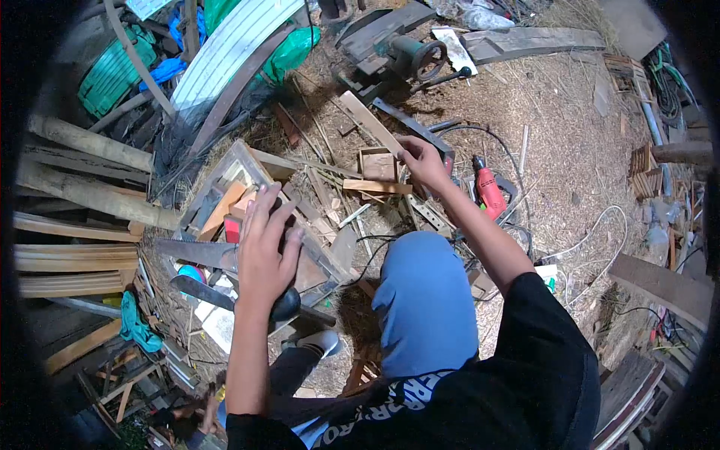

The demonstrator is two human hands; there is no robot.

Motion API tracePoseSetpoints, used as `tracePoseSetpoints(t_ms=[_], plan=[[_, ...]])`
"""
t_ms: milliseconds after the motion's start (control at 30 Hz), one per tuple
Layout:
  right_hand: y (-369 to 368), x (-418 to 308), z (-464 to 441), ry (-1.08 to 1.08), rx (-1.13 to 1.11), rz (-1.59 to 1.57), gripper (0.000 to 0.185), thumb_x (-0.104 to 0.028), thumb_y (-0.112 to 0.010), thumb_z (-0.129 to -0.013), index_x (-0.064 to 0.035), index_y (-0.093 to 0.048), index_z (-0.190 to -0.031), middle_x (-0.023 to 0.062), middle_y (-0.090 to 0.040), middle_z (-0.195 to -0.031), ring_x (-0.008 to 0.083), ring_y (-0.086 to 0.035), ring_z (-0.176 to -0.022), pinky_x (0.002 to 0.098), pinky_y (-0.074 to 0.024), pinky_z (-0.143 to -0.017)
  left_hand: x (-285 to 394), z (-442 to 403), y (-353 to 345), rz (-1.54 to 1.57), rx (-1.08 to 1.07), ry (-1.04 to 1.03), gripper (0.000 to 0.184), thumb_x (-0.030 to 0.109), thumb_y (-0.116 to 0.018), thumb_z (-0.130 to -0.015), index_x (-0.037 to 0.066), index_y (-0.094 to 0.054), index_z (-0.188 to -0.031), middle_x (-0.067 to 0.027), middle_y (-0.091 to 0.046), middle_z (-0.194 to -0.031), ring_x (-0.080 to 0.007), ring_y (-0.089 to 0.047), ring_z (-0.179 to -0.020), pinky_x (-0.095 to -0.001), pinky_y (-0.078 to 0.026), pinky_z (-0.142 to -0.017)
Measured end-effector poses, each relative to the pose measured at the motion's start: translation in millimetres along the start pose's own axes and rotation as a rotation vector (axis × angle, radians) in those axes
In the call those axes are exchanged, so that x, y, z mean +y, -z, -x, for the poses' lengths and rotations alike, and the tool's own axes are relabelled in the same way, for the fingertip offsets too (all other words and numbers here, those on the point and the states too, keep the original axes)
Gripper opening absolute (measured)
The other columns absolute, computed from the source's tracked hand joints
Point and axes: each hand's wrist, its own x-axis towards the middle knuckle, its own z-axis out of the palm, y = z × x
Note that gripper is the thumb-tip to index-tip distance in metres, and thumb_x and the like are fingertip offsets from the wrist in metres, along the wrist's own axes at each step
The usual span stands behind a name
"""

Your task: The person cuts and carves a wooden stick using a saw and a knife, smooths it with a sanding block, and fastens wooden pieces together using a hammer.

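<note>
My right hand (424, 161) is closed around the lower end of a flat wooden strip (369, 122), which slants up to the left. My left hand (266, 251) lies palm down over a wooden tray (313, 274), its fingers stretched and slightly apart. Beside that hand, a saw blade (196, 253) sticks out to the left; its handle is hidden. Below the saw is a dark knife-like blade (201, 291). A rounded black piece (286, 306) shows by my left wrist. Wood offcuts (223, 210) and a red object (232, 229) are in the tray.
A red power drill (489, 191) lies right of my right forearm, with cables around it. Ahead stands a bench vise (412, 56) with a handwheel. A small wooden box (377, 163) sits among scraps. Stacked boards (71, 259) line the left side; straw and shavings cover the ground.
</note>
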Motion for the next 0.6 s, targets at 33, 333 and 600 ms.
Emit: tracePoseSetpoints(t_ms=[33, 333, 600], plan=[[5, -27, 7, 0.008, -0.028, 0.018, 0.029, -0.004, -0.064, -0.104, 0.0012, -0.068, -0.132, 0.008, -0.078, -0.115, 0.0123, -0.072, -0.101, 0.0283, -0.0574, -0.09, 1, -6, -1, 0.065, 0.011, 0.023, 0.041, 0.014, -0.07, -0.096, 0.003, -0.066, -0.135, -0.0214, -0.056, -0.153, -0.0445, -0.05, -0.146, -0.0515, -0.036, -0.124], [18, -138, 48, 0.208, -0.098, 0.146, 0.031, -0.006, -0.069, -0.1, -0.0023, -0.072, -0.131, 0.0119, -0.077, -0.12, 0.0184, -0.073, -0.106, 0.0344, -0.0571, -0.096, 17, -102, -55, 1.042, 0.129, 0.249, 0.055, 0.012, -0.066, -0.107, 0.001, -0.045, -0.156, -0.0136, -0.064, -0.134, -0.0181, -0.065, -0.122, -0.0331, -0.054, -0.104], [5, -48, 43, 0.179, 0.084, 0.401, 0.043, -0.021, -0.08, -0.095, -0.0053, -0.069, -0.133, 0.0139, -0.073, -0.118, 0.0227, -0.072, -0.095, 0.0384, -0.0601, -0.084, 2, -122, -76, 1.119, 0.135, 0.313, 0.018, 0.007, -0.065, -0.107, 0.001, -0.057, -0.122, -0.009, -0.07, -0.112, -0.0175, -0.073, -0.099, -0.0339, -0.064, -0.09]])
